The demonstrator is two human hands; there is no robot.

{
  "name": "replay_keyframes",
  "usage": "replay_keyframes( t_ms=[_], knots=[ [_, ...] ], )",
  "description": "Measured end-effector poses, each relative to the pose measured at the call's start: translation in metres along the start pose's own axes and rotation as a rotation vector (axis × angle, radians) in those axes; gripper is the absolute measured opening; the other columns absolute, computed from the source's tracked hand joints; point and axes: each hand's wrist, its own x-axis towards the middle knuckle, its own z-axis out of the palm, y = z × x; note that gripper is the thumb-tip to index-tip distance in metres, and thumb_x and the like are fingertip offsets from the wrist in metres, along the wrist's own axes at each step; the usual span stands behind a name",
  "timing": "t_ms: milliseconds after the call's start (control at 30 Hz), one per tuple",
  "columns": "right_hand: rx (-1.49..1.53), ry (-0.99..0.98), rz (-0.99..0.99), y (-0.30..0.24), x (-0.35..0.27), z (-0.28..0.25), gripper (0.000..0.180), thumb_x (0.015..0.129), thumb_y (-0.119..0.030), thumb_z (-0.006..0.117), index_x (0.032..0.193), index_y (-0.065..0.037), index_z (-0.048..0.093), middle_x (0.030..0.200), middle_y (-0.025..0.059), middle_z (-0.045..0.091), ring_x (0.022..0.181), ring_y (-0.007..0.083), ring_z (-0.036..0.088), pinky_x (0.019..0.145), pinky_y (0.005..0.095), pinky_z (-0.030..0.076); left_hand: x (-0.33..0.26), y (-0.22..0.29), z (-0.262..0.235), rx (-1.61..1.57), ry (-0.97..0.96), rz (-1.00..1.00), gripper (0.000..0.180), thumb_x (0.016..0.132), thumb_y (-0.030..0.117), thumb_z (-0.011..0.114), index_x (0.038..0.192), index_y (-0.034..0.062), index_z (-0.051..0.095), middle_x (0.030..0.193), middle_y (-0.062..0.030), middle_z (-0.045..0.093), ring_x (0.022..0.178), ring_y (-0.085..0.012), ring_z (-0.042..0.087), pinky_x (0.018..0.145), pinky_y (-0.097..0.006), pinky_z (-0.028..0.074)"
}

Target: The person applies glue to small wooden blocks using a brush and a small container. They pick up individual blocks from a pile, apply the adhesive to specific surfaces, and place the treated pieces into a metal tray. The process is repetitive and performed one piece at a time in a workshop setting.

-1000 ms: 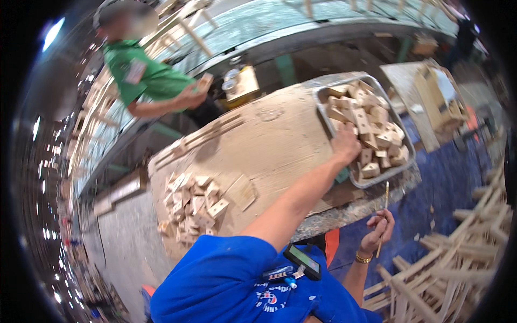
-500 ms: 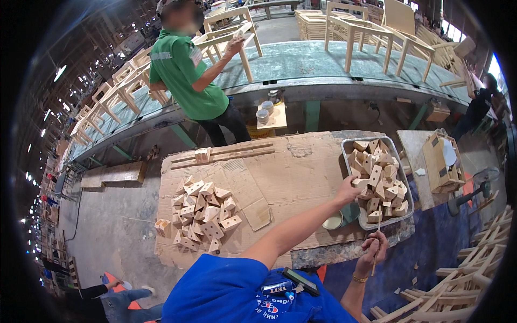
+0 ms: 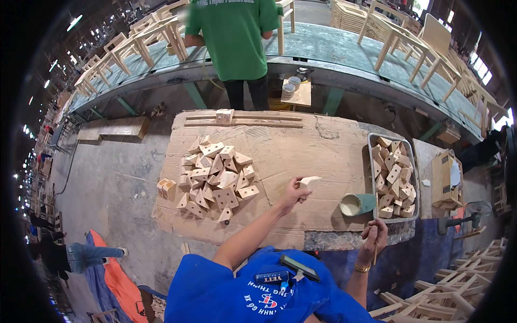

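My left hand (image 3: 292,195) is closed on a small pale wooden block (image 3: 309,182), held over the middle of the cardboard-covered table. Below the tray's near corner, my right hand (image 3: 374,239) grips a thin wooden stick (image 3: 376,251); whether its upper end carries a brush I cannot tell. Close by, a green cup (image 3: 366,203) with pale cream contents leans or lies toward me. To the right stands a grey tray (image 3: 399,219) filled with drilled wooden blocks (image 3: 393,173). A heap of similar triangular blocks (image 3: 213,177) rests on the cardboard (image 3: 318,156) at left.
Two wooden strips (image 3: 264,119) lie along the table's far edge with a block (image 3: 224,116) on them. A person in a green shirt (image 3: 237,43) stands beyond, by a long bench (image 3: 323,46) bearing chair frames. Wooden pieces (image 3: 458,285) are piled at lower right.
My left hand has moved from the tray to the table's middle, bringing a wooden block. The right hand still holds the stick. The green-shirted person has turned toward the bench.
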Motion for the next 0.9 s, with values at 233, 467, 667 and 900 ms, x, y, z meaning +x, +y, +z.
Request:
replay_keyframes(
  t_ms=[233, 467, 667, 900],
  knots=[
    [-0.019, -0.177, -0.035, -0.017, -0.001, 0.051, 0.020, 0.090, -0.006, 0.046, 0.106, 0.003, 0.052, 0.086, 0.0063, 0.055, 0.057, 0.0067, 0.047, 0.048, 0.0200, 0.037, -0.023, -0.028, -0.035, 1.151, 0.149, 0.423, 0.045, 0.069, 0.022, 0.072, 0.104, 0.0009, 0.054, 0.103, -0.0183, 0.056, 0.098, -0.0310, 0.051, 0.088, -0.040, 0.040],
    [-0.120, -0.105, -0.013, -0.034, -0.011, 0.074, 0.018, 0.087, -0.002, 0.046, 0.103, 0.003, 0.053, 0.084, 0.0067, 0.057, 0.057, 0.0072, 0.048, 0.049, 0.0196, 0.038, 0.056, 0.077, -0.107, 0.982, 0.596, 0.605, 0.047, 0.070, 0.030, 0.072, 0.103, 0.0010, 0.056, 0.098, -0.0170, 0.056, 0.098, -0.0329, 0.049, 0.089, -0.042, 0.037],
    [-0.140, -0.084, 0.015, -0.015, -0.003, 0.063, 0.016, 0.088, -0.003, 0.044, 0.100, 0.003, 0.053, 0.081, 0.0053, 0.054, 0.055, 0.0063, 0.046, 0.047, 0.0195, 0.037, 0.143, 0.159, -0.214, 1.309, 1.192, -0.018, 0.058, 0.069, 0.039, 0.073, 0.108, 0.0015, 0.053, 0.112, -0.0141, 0.049, 0.109, -0.0287, 0.045, 0.088, -0.043, 0.041],
    [-0.068, -0.172, 0.099, 0.019, 0.043, 0.065, 0.018, 0.083, 0.000, 0.046, 0.100, 0.005, 0.052, 0.084, 0.0097, 0.054, 0.057, 0.0087, 0.048, 0.051, 0.0211, 0.041, 0.170, 0.162, -0.232, 1.421, 1.229, -0.248, 0.061, 0.069, 0.040, 0.072, 0.109, -0.0017, 0.052, 0.114, -0.0138, 0.049, 0.111, -0.0285, 0.045, 0.090, -0.042, 0.041]
  ],
)
